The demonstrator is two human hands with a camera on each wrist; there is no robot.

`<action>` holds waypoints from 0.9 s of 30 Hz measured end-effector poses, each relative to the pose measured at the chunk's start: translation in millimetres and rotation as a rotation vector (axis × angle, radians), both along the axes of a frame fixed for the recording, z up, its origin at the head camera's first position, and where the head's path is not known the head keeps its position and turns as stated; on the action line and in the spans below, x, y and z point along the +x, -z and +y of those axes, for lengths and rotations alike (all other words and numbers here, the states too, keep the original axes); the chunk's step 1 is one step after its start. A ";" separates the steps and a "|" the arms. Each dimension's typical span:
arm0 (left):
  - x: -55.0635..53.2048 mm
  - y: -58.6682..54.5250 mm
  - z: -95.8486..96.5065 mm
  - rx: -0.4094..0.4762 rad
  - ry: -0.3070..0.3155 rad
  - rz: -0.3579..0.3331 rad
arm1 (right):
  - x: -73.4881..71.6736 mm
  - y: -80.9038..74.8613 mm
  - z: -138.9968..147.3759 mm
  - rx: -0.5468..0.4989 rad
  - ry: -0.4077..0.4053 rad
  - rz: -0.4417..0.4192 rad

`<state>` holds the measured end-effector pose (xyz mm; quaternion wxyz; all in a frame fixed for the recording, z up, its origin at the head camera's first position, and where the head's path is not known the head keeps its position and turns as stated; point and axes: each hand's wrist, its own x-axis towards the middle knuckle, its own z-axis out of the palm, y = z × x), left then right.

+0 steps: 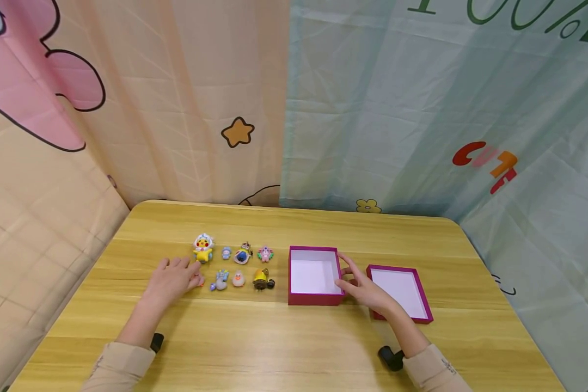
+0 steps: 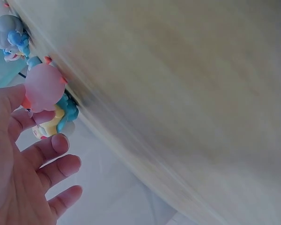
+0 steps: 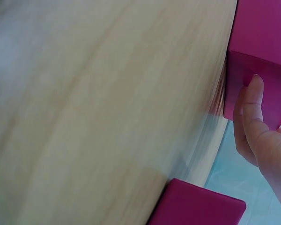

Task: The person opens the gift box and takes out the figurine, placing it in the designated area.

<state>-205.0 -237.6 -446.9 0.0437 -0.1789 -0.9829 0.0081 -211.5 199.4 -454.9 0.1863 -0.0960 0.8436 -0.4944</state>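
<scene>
My left hand point(image 1: 172, 280) is at the left end of the front row of toy figures. Thumb and index finger pinch a small pink figurine point(image 2: 44, 86), while the other fingers stay spread. In the head view the hand mostly covers that figurine. Behind it stands a larger yellow figurine with a white hood point(image 1: 203, 249). At the open magenta box point(image 1: 316, 299), white inside, my right hand point(image 1: 365, 288) holds the right wall. Its thumb lies at the rim and its fingers touch the outside.
Right of the box lies the magenta lid point(image 1: 400, 288), white side up, partly behind the right forearm. Other small figures include a grey-blue one point(image 1: 220, 280), a pale round one point(image 1: 238, 279) and a yellow-black one point(image 1: 261, 279). Curtains hang behind the wooden table point(image 1: 255, 348).
</scene>
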 end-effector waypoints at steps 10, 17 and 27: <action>2.5 -1.3 0.2 0.024 -0.021 -0.027 | 0.4 -1.4 -0.4 -0.008 0.007 -0.004; 2.2 -0.3 -1.2 0.025 -0.023 -0.035 | 0.3 -1.3 -0.7 -0.004 0.012 -0.013; 5.6 -5.9 -1.2 0.058 -0.065 -0.031 | 0.5 -3.4 -1.0 0.032 -0.017 0.032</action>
